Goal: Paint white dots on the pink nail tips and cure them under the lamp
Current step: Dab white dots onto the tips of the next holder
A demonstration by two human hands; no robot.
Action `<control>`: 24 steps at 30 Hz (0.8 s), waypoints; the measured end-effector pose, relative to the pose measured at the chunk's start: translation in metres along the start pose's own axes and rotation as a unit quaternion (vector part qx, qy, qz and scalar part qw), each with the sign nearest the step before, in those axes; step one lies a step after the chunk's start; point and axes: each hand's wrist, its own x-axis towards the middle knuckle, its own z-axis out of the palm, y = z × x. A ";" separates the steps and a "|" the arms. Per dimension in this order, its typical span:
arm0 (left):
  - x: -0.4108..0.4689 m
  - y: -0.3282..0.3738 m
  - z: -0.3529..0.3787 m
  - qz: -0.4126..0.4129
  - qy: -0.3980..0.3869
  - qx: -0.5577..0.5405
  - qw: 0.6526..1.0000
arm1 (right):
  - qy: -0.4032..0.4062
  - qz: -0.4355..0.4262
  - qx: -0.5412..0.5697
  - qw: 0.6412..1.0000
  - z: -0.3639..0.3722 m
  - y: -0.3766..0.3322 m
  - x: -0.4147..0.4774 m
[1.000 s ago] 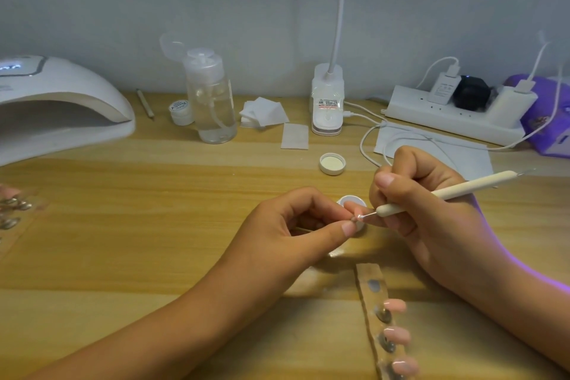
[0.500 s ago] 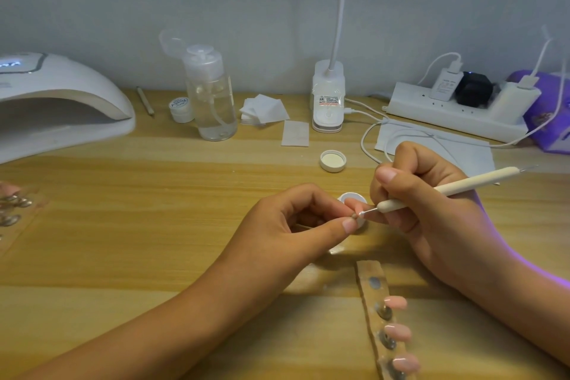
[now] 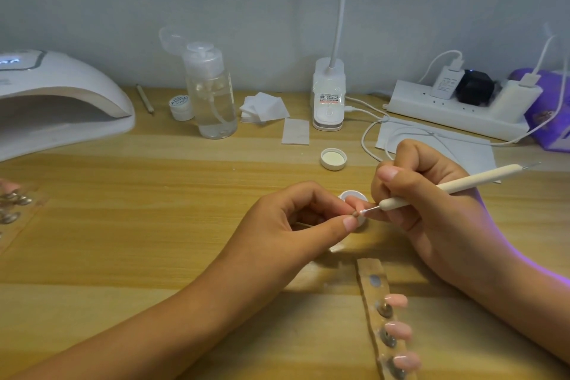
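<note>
Wooden table (image 3: 154,225): pale boards fill the lower two thirds of the frame.
Left hand (image 3: 296,225): centre of frame. Its grip is a tight pinch of thumb and forefinger on a small nail tip (image 3: 357,213), too small to show its colour or any dots.
Right hand (image 3: 431,203): right of centre. Its grip is closed pen-fashion round a white dotting tool (image 3: 462,183), whose thin metal point meets the pinched tip.
White paint pot (image 3: 351,195): open, just behind the left fingertips. Its lid (image 3: 333,159) lies apart, further back.
Holder strip (image 3: 374,302): lower right of centre, carrying three pink nail tips (image 3: 399,330). Its top place is bare, and no dots show on the three.
Curing lamp (image 3: 61,102): upper left, display lit, well apart from both hands.
Progress: early, by my reading. One tip is being dotted, the three on the strip look undotted, and curing has not yet begun.
</note>
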 end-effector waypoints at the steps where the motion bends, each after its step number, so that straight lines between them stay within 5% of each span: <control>1: 0.000 0.000 0.000 0.000 0.000 0.001 1.000 | 0.001 0.003 0.000 1.000 0.000 0.000 0.000; 11: 0.001 0.000 0.000 -0.003 -0.003 -0.013 1.000 | 0.032 -0.042 0.060 0.997 -0.005 0.000 0.006; 24: 0.000 0.000 -0.001 -0.015 -0.001 -0.008 1.000 | 0.040 -0.085 -0.221 0.971 -0.022 0.002 0.014</control>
